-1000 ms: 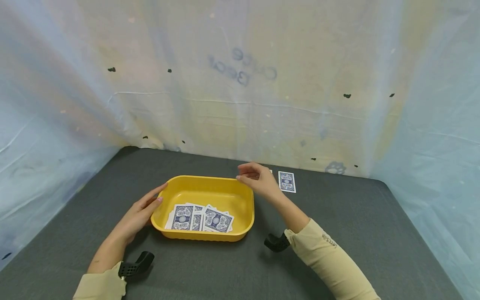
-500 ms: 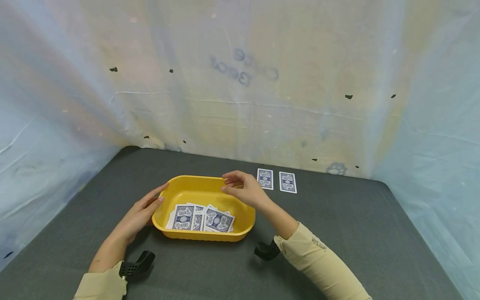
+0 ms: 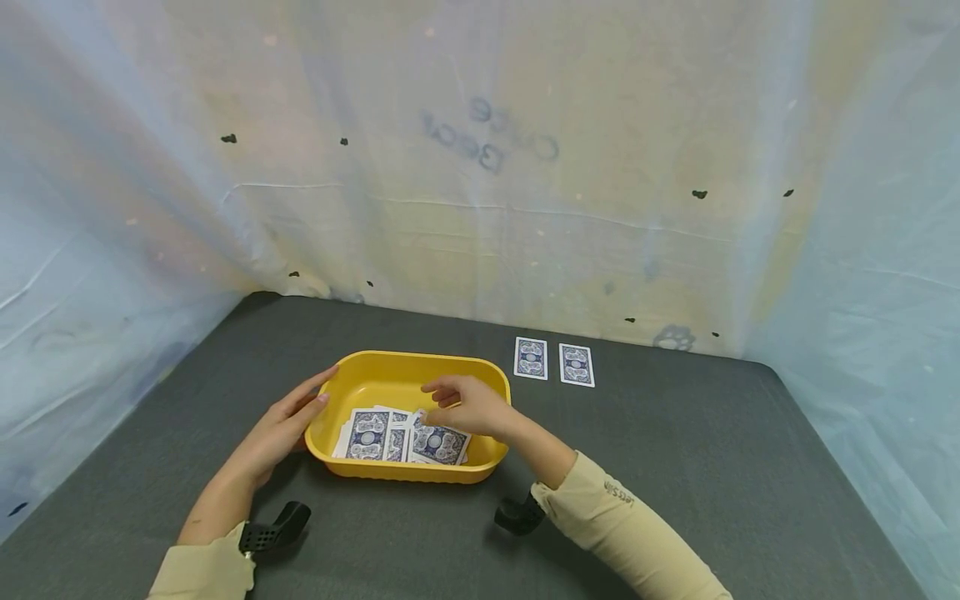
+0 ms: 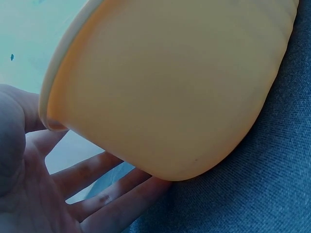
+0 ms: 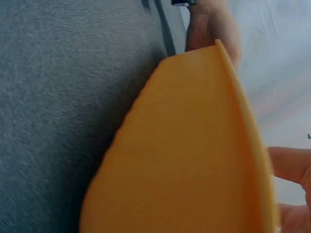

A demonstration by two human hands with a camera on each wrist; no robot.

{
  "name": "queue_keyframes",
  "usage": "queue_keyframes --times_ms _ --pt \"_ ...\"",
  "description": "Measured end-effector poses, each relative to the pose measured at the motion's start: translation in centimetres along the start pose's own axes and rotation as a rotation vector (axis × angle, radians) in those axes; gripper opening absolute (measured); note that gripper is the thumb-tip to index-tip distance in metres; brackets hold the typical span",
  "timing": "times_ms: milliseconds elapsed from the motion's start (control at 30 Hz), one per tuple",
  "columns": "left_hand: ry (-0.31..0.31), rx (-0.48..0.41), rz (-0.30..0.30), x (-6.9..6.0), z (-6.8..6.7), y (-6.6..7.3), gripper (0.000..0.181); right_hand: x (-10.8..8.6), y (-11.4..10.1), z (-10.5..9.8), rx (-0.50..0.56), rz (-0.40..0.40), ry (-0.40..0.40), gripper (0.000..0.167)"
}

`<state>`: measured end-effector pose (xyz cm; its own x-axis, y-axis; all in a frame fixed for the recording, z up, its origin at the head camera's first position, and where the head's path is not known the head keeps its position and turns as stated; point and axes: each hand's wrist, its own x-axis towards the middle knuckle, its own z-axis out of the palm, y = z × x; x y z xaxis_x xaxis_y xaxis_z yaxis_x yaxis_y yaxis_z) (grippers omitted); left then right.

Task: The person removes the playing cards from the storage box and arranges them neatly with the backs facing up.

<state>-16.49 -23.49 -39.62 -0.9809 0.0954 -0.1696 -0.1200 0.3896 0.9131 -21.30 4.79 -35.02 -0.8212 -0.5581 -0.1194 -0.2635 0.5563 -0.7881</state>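
Note:
A yellow plastic tray (image 3: 405,473) stands on the dark table. Inside it, toward the near side, a loose heap of face-down playing cards (image 3: 367,435) with blue-and-white backs overlaps. My left hand (image 3: 279,429) rests against the tray's left end, its fingers spread along the outside wall in the left wrist view. My right hand (image 3: 471,407) is over the tray's right half, fingers loosely bent, thumb low near the top card of the heap. No card shows between its fingers; whether the thumb touches the heap cannot be told.
Two face-down cards lie side by side beyond the tray to the right: a left card (image 3: 531,358) and a right card (image 3: 577,365). A pale cloth curtain (image 3: 480,208) hangs behind the dark table (image 3: 675,442) and along its sides.
My right hand has moved left and nearer, from beside the far cards over the rim to above the heap. The left far card is now fully uncovered. My left hand has stayed put.

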Motion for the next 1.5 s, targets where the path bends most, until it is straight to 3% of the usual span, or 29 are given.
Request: queue_keyframes --times_ms 400,700,1067,1500 --pt "0.0 -0.015 0.006 0.0 0.0 0.0 0.059 0.2 0.3 1.3 -0.139 0.1 -0.051 0.05" --pt "-0.001 -0.005 -0.003 0.0 0.1 0.0 0.06 0.4 0.7 2.1 -0.325 0.115 -0.088 0.057" --pt "-0.004 -0.005 0.009 -0.1 0.1 0.2 0.06 0.1 0.6 2.1 -0.243 0.17 -0.075 0.058" --pt "0.001 0.003 0.003 -0.1 0.2 0.1 0.059 -0.2 0.5 0.8 -0.191 0.127 -0.075 0.045"
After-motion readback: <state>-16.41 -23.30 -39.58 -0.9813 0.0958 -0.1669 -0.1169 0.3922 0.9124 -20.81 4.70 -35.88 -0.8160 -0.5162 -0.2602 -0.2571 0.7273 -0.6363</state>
